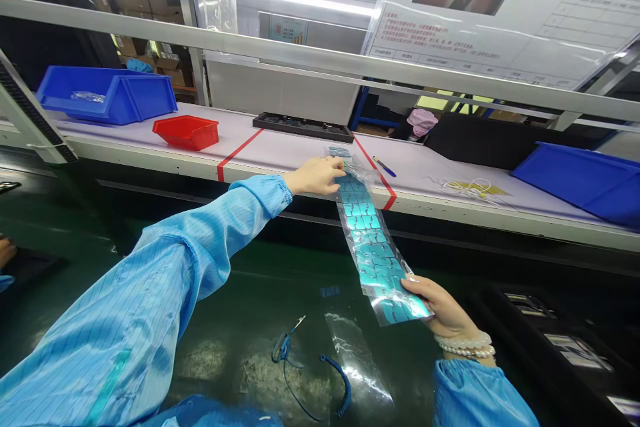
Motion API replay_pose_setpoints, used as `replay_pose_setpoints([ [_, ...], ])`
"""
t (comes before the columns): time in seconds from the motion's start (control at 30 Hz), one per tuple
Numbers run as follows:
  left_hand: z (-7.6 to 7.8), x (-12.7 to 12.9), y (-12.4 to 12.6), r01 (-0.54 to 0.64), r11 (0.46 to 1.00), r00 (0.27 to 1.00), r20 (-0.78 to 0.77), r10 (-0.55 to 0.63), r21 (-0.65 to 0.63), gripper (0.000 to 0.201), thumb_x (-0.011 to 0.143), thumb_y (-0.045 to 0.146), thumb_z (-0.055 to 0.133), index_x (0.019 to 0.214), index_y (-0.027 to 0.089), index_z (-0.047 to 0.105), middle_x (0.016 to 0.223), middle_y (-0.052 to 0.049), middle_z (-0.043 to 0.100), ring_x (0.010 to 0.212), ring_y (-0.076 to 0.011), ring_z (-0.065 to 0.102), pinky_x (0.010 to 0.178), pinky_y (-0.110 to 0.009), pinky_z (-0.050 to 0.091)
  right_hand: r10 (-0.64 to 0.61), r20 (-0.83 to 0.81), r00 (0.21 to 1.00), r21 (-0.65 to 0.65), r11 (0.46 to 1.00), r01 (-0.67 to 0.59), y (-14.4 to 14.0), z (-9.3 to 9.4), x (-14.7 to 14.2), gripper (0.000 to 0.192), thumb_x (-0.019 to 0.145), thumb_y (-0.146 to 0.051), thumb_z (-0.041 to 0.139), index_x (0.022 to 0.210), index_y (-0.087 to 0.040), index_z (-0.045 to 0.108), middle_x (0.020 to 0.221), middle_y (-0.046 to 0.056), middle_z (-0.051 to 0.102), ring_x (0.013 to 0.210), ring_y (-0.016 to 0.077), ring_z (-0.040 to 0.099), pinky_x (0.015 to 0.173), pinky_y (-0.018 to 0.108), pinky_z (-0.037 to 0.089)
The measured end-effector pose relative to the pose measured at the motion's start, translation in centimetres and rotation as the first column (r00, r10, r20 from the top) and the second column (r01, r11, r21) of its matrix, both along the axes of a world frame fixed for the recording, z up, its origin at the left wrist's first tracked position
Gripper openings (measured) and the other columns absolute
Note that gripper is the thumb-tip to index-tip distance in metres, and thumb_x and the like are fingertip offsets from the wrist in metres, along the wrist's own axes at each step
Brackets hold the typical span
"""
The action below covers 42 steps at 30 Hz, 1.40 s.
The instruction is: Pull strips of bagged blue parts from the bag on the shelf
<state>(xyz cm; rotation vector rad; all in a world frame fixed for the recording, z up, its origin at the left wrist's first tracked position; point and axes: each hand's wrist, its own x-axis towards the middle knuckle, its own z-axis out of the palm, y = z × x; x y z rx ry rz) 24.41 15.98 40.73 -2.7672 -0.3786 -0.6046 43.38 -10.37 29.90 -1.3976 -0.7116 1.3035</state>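
A long strip of shiny teal die-cut film pieces (371, 240) on clear backing slants from the shelf edge down toward me. My right hand (445, 307) holds its near end, thumb on top and the other fingers beneath. Up at the far end, over the shelf, my left hand (317, 175) is closed with its fingertips pinched at the strip and its loose clear film. Exactly what lies between those fingertips is partly hidden. Below the strip, a clear plastic sheet (357, 357) lies on the dark green mat (240, 293).
On the shelf (295, 147) stand a blue bin (113, 93), a red bin (187, 132), a black tray (303, 127), a pen (384, 167), white cables (470, 187) and another blue bin (585, 180). A coiled blue cord (340, 380) lies on the mat. Black trays (530, 347) sit at right.
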Motion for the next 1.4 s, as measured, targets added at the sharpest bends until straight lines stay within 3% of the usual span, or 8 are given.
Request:
replay_pose_setpoints([
  [0.17,-0.8,1.4,-0.3,-0.102,0.995,0.994,0.047,0.102,0.004,0.036,0.090,0.019,0.031,0.112,0.020,0.060,0.114,-0.006,0.054,0.084,-0.0159,0.057,0.058,-0.026,0.039,-0.014,-0.063,0.998,0.058,0.998,0.018,1.4,0.5,-1.1,0.034,0.057,-0.037,0.077,0.061,-0.013,0.053,0.043,-0.006,0.035,0.035,0.0016,0.022,0.033,0.017,0.010],
  [0.47,-1.4,0.9,1.1,-0.132,0.971,0.991,0.019,0.131,0.202,0.041,0.077,0.000,0.042,0.112,0.017,0.055,0.116,-0.008,0.052,0.092,-0.0180,0.055,0.061,-0.025,0.038,-0.097,-0.062,0.993,0.323,0.940,0.112,2.6,5.5,-1.8,0.028,0.057,-0.033,0.072,0.060,-0.016,0.050,0.043,-0.005,0.034,0.034,0.0028,0.021,0.030,0.018,0.012],
  [0.6,-1.5,0.9,0.9,-0.154,0.960,0.988,0.020,0.153,0.233,0.040,0.081,0.002,0.034,0.114,0.016,0.053,0.115,-0.009,0.051,0.090,-0.0171,0.055,0.059,-0.025,0.038,-0.060,-0.074,0.995,0.327,0.942,0.081,3.3,4.9,-1.6,0.035,0.059,-0.032,0.073,0.055,-0.017,0.042,0.040,-0.006,0.028,0.034,0.0020,0.019,0.031,0.018,0.009],
  [0.9,-0.2,0.5,0.7,-0.182,0.980,0.983,0.039,0.179,0.080,0.043,0.081,0.006,0.040,0.116,0.025,0.055,0.119,-0.006,0.048,0.094,-0.0169,0.054,0.063,-0.025,0.041,0.124,-0.182,0.975,0.133,0.986,-0.101,4.6,1.7,-3.9,0.040,0.058,-0.033,0.075,0.060,-0.016,0.039,0.042,-0.011,0.021,0.035,-0.0013,0.013,0.032,0.011,0.007],
  [1.0,-0.5,0.1,0.8,-0.168,0.978,0.985,-0.006,0.170,0.127,0.045,0.078,0.007,0.040,0.117,0.025,0.056,0.121,-0.006,0.047,0.095,-0.0181,0.054,0.066,-0.027,0.041,0.076,-0.194,0.978,0.147,0.988,-0.048,4.2,1.4,-4.0,0.041,0.061,-0.033,0.074,0.060,-0.016,0.036,0.041,-0.011,0.021,0.035,-0.0014,0.013,0.032,0.010,0.009],
  [1.1,-1.1,0.2,0.8,-0.138,0.977,0.990,-0.011,0.142,0.165,0.039,0.079,0.017,0.045,0.116,0.022,0.057,0.122,-0.007,0.048,0.098,-0.0212,0.053,0.073,-0.032,0.042,0.036,-0.238,0.971,0.178,0.984,0.007,4.0,1.2,-4.2,0.042,0.061,-0.030,0.074,0.061,-0.017,0.035,0.041,-0.011,0.022,0.035,-0.0016,0.012,0.032,0.010,0.009],
  [1.23,-1.6,1.1,0.9,-0.112,0.969,0.994,0.021,0.111,0.219,0.033,0.089,0.025,0.035,0.107,0.019,0.062,0.119,-0.010,0.052,0.101,-0.0237,0.052,0.075,-0.035,0.040,0.102,-0.261,0.960,0.153,0.986,-0.063,4.3,1.5,-4.9,0.040,0.062,-0.031,0.074,0.065,-0.017,0.037,0.042,-0.012,0.023,0.035,-0.0019,0.011,0.033,0.009,0.009],
  [1.4,-1.3,2.0,1.1,-0.210,0.963,0.978,0.048,0.205,0.169,0.034,0.085,0.011,0.037,0.110,0.017,0.059,0.112,-0.009,0.057,0.092,-0.0206,0.057,0.070,-0.032,0.042,0.074,-0.254,0.964,0.214,0.977,-0.019,6.1,3.4,-4.0,0.039,0.066,-0.029,0.069,0.060,-0.017,0.033,0.040,-0.010,0.027,0.031,-0.0008,0.016,0.033,0.012,0.011],
])
